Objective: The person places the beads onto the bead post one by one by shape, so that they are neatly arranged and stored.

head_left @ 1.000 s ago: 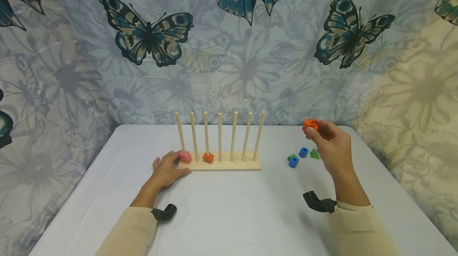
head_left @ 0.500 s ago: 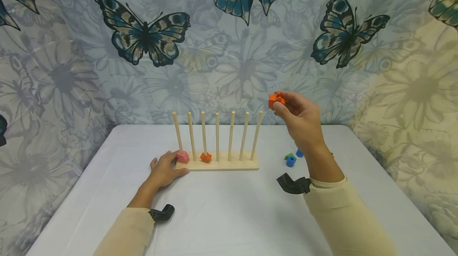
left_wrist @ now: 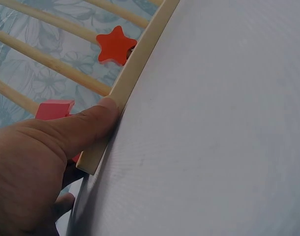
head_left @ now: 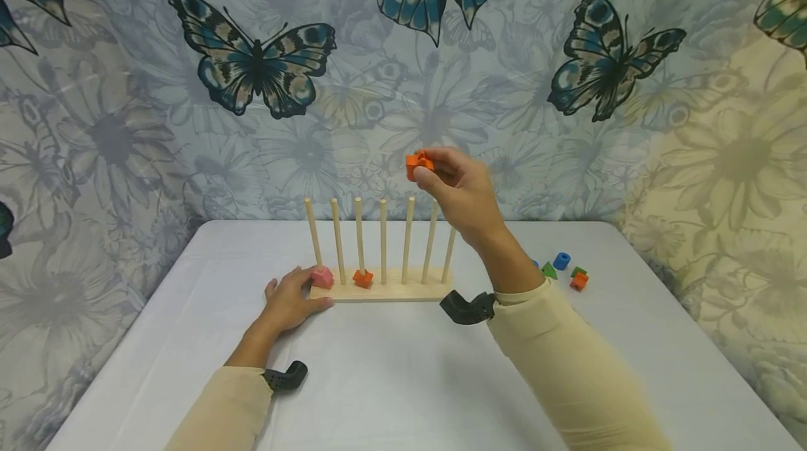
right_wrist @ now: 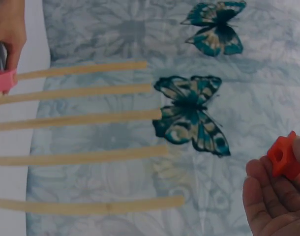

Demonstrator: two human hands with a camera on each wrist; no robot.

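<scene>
A wooden peg stand (head_left: 394, 291) with a row of upright pegs stands on the white table. My left hand (head_left: 293, 302) grips the left end of its base, thumb on the front edge in the left wrist view. Around the leftmost peg sits a pink bead (head_left: 323, 277), beside my left fingers. An orange star bead (left_wrist: 115, 45) is low on the third peg. Above the peg tops, my right hand (head_left: 468, 195) pinches another orange star bead (head_left: 419, 164) between thumb and fingers. The right wrist view shows the hole (right_wrist: 279, 156) in this held bead.
Right of the stand lie loose beads: a blue cylinder (head_left: 562, 261), a green triangle (head_left: 549, 271), and an orange bead (head_left: 579, 281) against a green one (head_left: 578, 271). My right forearm partly covers another blue one. A butterfly-patterned wall covering (head_left: 435, 101) rises behind the table.
My right hand has carried the orange star bead up and left, from over the loose beads to above the pegs. The left hand keeps its grip on the stand.
</scene>
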